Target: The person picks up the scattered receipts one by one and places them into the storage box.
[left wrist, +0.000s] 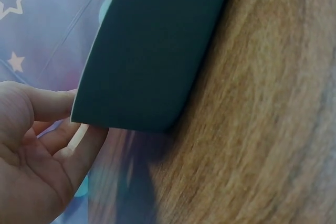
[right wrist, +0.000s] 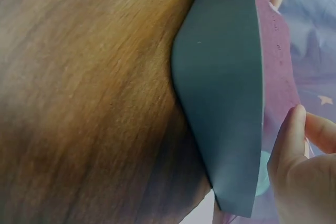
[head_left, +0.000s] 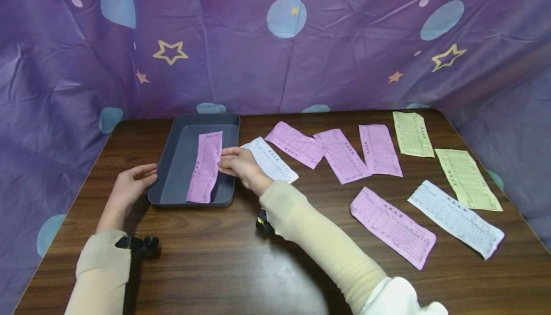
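Observation:
A pink slip of paper point(head_left: 204, 171) printed with a grid is over the dark grey tray point(head_left: 172, 162). My right hand point(head_left: 242, 166) pinches its right edge between thumb and fingers. In the right wrist view the pink slip point(right wrist: 278, 61) shows above the tray's rim, beyond its outer wall point(right wrist: 220, 77). My left hand point(head_left: 130, 188) holds the tray's left rim near the front corner. The left wrist view has the thumb and fingers of that hand point(left wrist: 42, 156) at the corner of the tray wall point(left wrist: 142, 61).
Beside the tray lies a white printed slip point(head_left: 273, 162), partly behind my right hand. Several pink slips point(head_left: 297, 144) are spread to the right. Two yellow-green slips point(head_left: 468, 179) and another white slip point(head_left: 456, 219) lie near the table's right edge. A purple curtain point(head_left: 241, 76) hangs behind the wooden table point(head_left: 206, 267).

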Demonstrator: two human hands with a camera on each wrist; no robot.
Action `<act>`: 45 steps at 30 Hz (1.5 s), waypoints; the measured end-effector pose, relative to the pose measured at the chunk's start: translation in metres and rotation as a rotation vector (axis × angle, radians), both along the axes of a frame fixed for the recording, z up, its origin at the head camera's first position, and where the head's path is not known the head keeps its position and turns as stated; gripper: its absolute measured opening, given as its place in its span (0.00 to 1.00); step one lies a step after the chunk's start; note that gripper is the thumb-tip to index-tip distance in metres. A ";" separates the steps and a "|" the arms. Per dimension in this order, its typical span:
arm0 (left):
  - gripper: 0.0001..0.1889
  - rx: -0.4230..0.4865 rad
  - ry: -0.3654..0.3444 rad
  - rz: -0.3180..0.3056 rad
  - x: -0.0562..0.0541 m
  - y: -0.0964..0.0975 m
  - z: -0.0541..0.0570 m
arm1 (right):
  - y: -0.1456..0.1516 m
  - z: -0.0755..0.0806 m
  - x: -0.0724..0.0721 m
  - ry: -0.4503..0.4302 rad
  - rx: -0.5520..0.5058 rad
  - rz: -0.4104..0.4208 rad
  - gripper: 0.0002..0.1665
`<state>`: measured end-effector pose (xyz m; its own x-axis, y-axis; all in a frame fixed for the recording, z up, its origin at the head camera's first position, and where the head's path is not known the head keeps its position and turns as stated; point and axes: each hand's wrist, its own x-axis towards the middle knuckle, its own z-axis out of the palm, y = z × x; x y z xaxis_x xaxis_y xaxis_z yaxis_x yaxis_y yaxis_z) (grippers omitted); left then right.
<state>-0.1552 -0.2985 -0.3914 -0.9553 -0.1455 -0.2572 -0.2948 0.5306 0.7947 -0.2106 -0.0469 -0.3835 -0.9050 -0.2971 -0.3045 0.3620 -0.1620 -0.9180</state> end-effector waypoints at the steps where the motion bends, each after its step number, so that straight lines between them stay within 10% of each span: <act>1: 0.26 0.001 0.003 0.000 0.000 0.000 0.001 | 0.000 0.000 0.000 0.006 0.011 0.003 0.23; 21: 0.25 -0.040 0.004 -0.023 0.000 0.002 0.002 | -0.013 -0.029 -0.011 0.172 0.168 0.025 0.18; 31: 0.24 -0.051 0.007 -0.030 -0.002 0.002 0.001 | 0.005 0.007 0.000 0.265 0.325 0.090 0.24; 45: 0.24 -0.063 -0.018 -0.023 -0.002 0.003 0.002 | 0.071 0.019 -0.014 0.362 0.607 0.120 0.20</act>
<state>-0.1573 -0.2956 -0.3894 -0.9540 -0.1403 -0.2650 -0.2957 0.5861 0.7544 -0.2242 0.0238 -0.3643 -0.9521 -0.2745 -0.1347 0.0013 0.4370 -0.8994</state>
